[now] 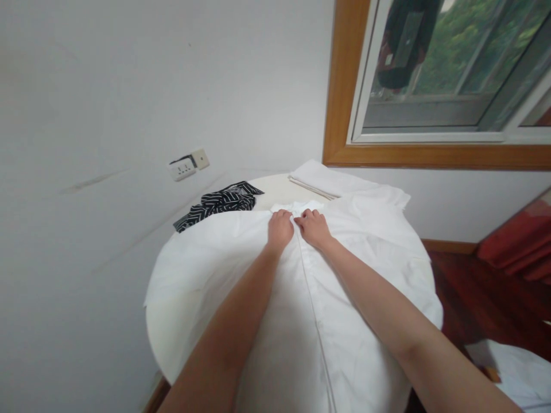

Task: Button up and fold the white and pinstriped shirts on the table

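One white shirt (301, 298) is lying spread over the round counter (172, 330), covering most of it. Its long axis is running from the far edge to the near edge, the collar end pointing at the far edge and the hem end hanging toward the wearer. Its front seam (310, 287) is following that axis, slanting slightly rightward as it is nearing the near edge. One side of the shirt is reaching out to the counter's left edge, the other to its right edge.

Around it, a black-and-white striped cloth (228, 201) is lying bunched along the far left edge, beside the shirt. A folded white cloth (344, 182) is resting at the far right edge, close against the shirt. Beyond the far edge, a wall socket (182, 168) is showing at left and a window (430, 97) at right; past the right edge, a red cloth (519, 238) is hanging near the floor (456, 298).

Both hands are working just beside each other at the collar end, fingers curled: the left hand (281, 229) is gripping fabric left of the seam, and the right hand (315, 228) is pinching it at the right.
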### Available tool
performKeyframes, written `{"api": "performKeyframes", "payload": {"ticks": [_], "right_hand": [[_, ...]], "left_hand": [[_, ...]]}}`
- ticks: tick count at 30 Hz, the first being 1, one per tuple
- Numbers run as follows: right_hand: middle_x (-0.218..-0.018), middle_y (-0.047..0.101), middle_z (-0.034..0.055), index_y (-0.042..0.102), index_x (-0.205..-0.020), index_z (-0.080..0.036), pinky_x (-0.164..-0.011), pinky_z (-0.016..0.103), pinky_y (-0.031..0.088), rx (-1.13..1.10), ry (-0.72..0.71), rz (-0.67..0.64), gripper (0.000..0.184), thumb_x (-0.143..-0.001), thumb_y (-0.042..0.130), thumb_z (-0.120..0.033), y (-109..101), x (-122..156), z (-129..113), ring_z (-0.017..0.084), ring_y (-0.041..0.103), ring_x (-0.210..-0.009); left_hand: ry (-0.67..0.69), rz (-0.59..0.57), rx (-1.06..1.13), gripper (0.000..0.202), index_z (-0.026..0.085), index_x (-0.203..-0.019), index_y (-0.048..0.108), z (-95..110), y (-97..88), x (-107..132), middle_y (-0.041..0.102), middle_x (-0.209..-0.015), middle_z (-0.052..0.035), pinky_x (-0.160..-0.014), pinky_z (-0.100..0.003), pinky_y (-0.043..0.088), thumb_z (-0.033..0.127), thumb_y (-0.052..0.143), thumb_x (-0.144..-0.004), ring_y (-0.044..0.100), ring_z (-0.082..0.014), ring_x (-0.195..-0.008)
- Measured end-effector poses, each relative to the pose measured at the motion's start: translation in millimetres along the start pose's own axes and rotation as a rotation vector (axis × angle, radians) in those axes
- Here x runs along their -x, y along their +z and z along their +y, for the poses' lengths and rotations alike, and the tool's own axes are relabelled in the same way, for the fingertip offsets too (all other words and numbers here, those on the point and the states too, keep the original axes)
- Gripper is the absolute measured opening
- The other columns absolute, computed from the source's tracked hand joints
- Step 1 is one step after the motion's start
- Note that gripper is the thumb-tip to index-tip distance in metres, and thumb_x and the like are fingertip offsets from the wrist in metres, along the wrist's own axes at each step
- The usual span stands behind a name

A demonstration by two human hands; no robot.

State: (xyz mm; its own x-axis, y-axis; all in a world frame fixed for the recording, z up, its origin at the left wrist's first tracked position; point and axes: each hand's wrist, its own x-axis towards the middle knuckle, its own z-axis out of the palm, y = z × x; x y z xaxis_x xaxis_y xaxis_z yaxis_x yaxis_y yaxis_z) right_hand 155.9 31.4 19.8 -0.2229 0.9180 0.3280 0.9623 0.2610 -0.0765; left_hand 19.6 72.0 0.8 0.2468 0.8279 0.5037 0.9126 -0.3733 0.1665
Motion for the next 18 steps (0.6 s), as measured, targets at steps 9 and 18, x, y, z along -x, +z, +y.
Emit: {"api": "performKeyframes", "payload": {"ticks": [9,18], "right_hand": [[-0.129,0.052,0.0072,0.060,-0.125,-0.032,-0.093,0.040,0.034,-0.046,-0.005,-0.009,0.037,-0.094,0.040,-0.026,4,-1,4,0.026,0.042,-0.115],[-0.130,0.053,0.0082,0.055,-0.130,-0.029,-0.094,0.041,0.036,-0.051,0.002,-0.015,0.041,-0.092,0.040,-0.026,6,-3,7,0.027,0.043,-0.116]], "left_hand": [[-0.064,0.058,0.096,0.034,0.019,-0.109,0.056,-2,-9.1,1,0.065,-0.098,-0.0068,-0.091,-0.032,0.044,0.003,0.043,-0.081,0.058,-0.0206,-0.097],[-0.036,0.011,0.093,0.024,0.018,-0.098,0.068,-14,-10.2,-6,0.067,-0.098,-0.0082,-0.096,-0.035,0.042,0.020,0.046,-0.089,0.057,-0.0217,-0.097]]}}
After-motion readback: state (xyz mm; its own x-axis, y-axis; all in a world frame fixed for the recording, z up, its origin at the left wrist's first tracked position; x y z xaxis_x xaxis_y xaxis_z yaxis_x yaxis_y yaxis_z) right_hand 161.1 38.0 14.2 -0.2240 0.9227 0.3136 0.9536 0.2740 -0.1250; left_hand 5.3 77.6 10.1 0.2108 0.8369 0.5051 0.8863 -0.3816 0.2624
